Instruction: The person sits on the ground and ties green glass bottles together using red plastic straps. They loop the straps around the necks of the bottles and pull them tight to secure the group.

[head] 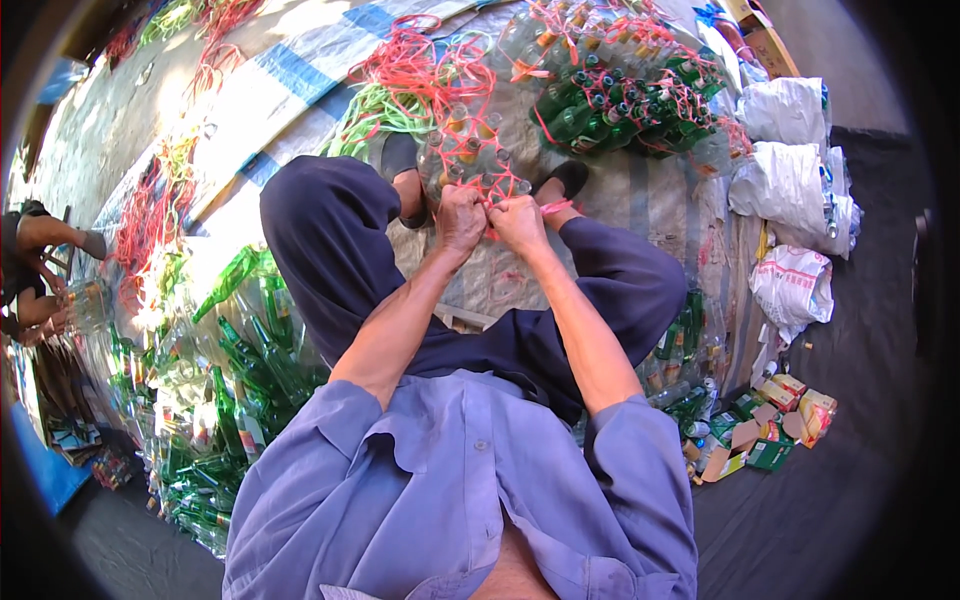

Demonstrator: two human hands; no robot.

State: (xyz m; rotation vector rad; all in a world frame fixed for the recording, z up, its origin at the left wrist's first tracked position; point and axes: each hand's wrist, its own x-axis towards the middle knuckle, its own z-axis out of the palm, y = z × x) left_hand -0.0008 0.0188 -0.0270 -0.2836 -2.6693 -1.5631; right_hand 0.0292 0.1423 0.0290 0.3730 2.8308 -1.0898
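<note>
A bundle of clear glass bottles (487, 157) stands between my feet, with pink plastic twine (517, 180) laced around the bottle necks. At the bundle's near edge, my left hand (460, 216) is closed with its fingertips on the twine. Close beside it, my right hand (519, 223) pinches the same twine, and a loose pink tail (556, 207) shows past its outer side. The two hands almost touch. My fingers hide the spot where the strands meet.
Tied bundles of green bottles (600, 112) lie ahead to the right, near white sacks (780, 180). Tangled pink twine (427, 64) lies ahead. Loose green bottles (255, 352) are heaped at left; flattened cartons (772, 442) lie at right. Another person's hands (52, 315) hold bottles at far left.
</note>
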